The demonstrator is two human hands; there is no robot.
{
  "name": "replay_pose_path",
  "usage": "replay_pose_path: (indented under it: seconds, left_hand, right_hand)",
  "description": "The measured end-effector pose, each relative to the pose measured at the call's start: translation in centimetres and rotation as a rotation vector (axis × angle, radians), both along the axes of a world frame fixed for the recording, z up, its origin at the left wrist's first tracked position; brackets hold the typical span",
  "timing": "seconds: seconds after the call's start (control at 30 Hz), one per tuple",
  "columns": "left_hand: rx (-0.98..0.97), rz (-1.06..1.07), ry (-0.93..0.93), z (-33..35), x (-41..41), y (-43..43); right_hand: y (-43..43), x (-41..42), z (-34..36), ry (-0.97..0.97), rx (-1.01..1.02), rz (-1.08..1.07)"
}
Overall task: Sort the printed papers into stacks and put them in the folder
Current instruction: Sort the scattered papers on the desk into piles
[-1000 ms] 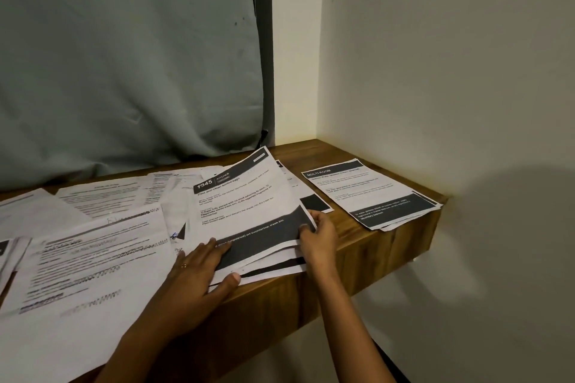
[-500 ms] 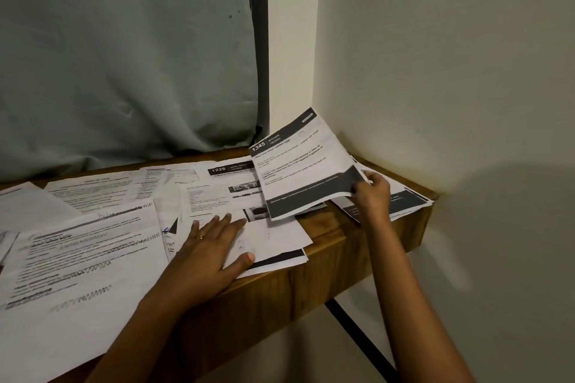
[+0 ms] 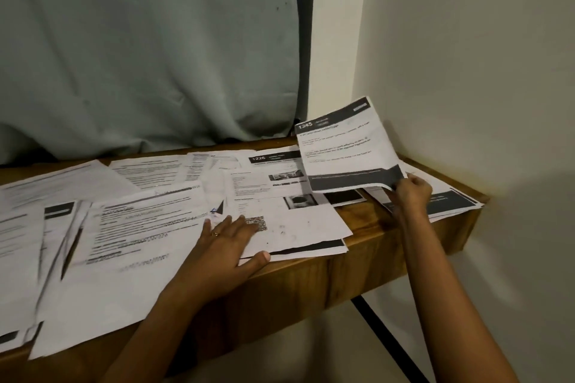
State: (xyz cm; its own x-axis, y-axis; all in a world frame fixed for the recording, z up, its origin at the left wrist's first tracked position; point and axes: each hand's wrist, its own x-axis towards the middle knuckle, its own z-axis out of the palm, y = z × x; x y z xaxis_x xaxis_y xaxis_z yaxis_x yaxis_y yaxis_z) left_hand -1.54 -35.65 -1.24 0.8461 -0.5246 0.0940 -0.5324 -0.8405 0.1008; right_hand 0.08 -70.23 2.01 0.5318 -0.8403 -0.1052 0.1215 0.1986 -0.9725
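Note:
My right hand pinches the lower right corner of a printed sheet with dark bands at top and bottom, holding it tilted in the air over the right end of the wooden shelf. Below that hand lies a stack of similar dark-banded sheets at the shelf's right end. My left hand rests flat, fingers spread, on a pile of sheets near the front edge. Many more printed papers cover the shelf to the left, overlapping. No folder is in view.
A grey-green curtain hangs behind the shelf. A white wall closes the right side and forms a corner there. A black bracket bar runs under the shelf. Papers overhang the front edge at the left.
My right hand lifted the top dark-banded sheet off the pile under my left hand and carried it right, above the stack at the shelf's end. My left hand stayed pressing on the pile.

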Motion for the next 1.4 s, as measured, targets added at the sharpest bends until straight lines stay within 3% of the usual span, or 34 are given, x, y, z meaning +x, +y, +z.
replay_pose_path:
  seconds: [0.1, 0.17, 0.3, 0.47, 0.57, 0.77, 0.93, 1.17, 1.33, 1.4]
  left_hand:
    - [-0.145, 0.002, 0.057, 0.0, -0.6, 1.2]
    - [-0.253, 0.033, 0.001, -0.1, -0.6, 2.4]
    - [-0.189, 0.208, -0.094, -0.2, -0.9, 6.7]
    - [-0.21, 0.317, -0.017, -0.9, -0.9, 10.9]
    - [-0.422, 0.295, -0.035, -0.6, -1.4, 12.0]
    - [-0.851, 0.436, -0.298, 2.1, -1.5, 13.8]
    - [-0.653, 0.381, -0.234, 2.7, -1.1, 14.8]
    - [-0.441, 0.226, -0.063, 1.0, -0.5, 13.2]
    - [-0.211, 0.253, 0.1, -1.0, -0.6, 11.1]
    - [-0.142, 0.278, 0.113, -1.0, -0.7, 10.3]
  right_hand:
    - [1.9, 0.5, -0.2, 0.007, 0.03, 0.007]
    - [3.1, 0.8, -0.2, -0.017, 0.057, 0.01]
    - [6.2, 1.1, 0.0, -0.078, 0.087, 0.109]
    - [10.9, 1.4, 0.1, -0.112, 0.057, 0.252]
    - [14.6, 1.1, 0.3, -0.089, 0.024, 0.358]
    - [22.0, -3.4, 0.4, -0.007, -0.261, 0.504]
    - [26.5, -6.0, -0.2, 0.033, -0.464, 0.705]
    - [29.2, -5.7, -1.7, 0.197, -0.913, 0.746]
    - [28.2, -5.3, -2.2, 0.305, -1.105, 0.822]
    - [26.5, -4.8, -1.6, 0.318, -1.093, 0.846]
